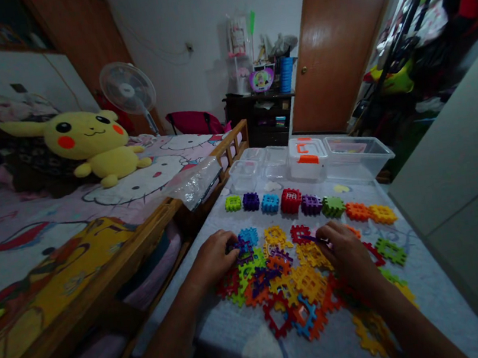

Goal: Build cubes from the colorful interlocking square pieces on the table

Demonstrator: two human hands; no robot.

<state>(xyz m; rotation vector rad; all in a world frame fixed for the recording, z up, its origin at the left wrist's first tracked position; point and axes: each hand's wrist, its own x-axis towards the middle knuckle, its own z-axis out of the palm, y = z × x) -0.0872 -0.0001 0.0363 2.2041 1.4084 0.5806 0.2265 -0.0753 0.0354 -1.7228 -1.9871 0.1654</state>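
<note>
Loose, flat plastic interlocking tiles (pixel 311 282) with notched edges lie in a heap in yellow, red, orange, green, blue and purple. My left hand (pixel 215 258) is at the heap's left side, its fingers closed on the edge of a purple tile (pixel 245 251). On the right, my right hand (pixel 344 245) pinches a thin purple tile (pixel 311 239), seen nearly edge-on above the heap. Beyond both hands runs a row of assembled cubes and stacked tiles, including a red cube (pixel 291 200), a blue block (pixel 270 202) and a green block (pixel 333 206).
Clear plastic boxes (pixel 356 155) and a lidded box with orange latches (pixel 308 159) stand at the far end of the cloth-covered table (pixel 246 345). A wooden bed rail (pixel 139 233) borders the left side. A white cabinet (pixel 466 169) is close on the right.
</note>
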